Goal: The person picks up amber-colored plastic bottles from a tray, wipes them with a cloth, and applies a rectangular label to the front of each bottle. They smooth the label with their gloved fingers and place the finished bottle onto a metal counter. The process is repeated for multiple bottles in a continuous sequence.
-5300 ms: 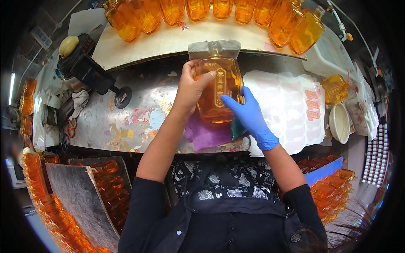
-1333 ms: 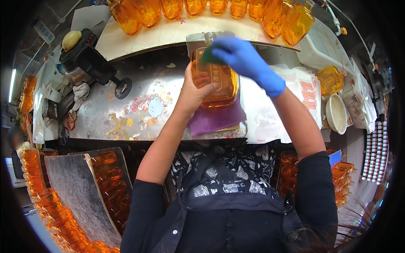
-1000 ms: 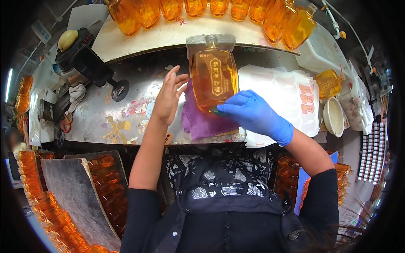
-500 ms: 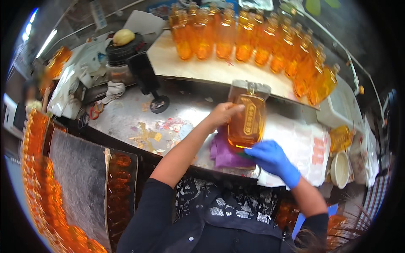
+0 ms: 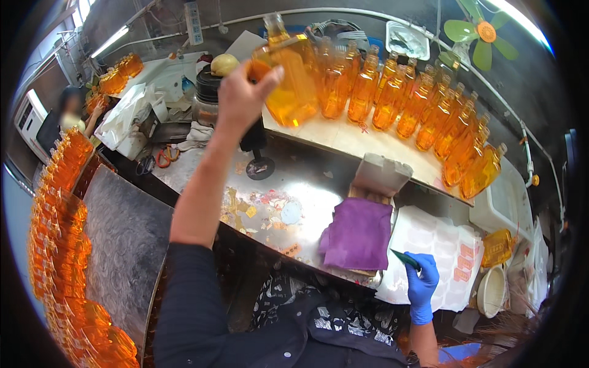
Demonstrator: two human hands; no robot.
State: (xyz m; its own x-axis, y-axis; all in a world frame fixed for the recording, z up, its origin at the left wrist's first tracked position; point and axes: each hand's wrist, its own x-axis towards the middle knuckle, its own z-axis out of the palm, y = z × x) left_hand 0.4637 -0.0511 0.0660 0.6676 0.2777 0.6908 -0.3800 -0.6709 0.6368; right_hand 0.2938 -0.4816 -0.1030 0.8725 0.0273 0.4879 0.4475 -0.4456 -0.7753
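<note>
My bare left hand grips the side of a flat glass bottle of amber liquid, at the left end of the bottle row on the shelf. The bottle leans a little; whether its base touches the shelf I cannot tell. My blue-gloved right hand holds a thin dark-green pointed piece, like a scraper, over a white sheet with pale label shapes and red print. Left of that sheet a folded purple cloth lies on a wooden stand with a raised grey back block.
Several amber bottles line the pale shelf. More bottles stand at the left beside a grey board. A black stand, orange-handled scissors, a white bowl and a green fan surround the metal bench.
My left hand has carried the bottle from above the purple cloth up and left to the shelf. My right hand has drawn away from it, down and right. The cloth is now uncovered.
</note>
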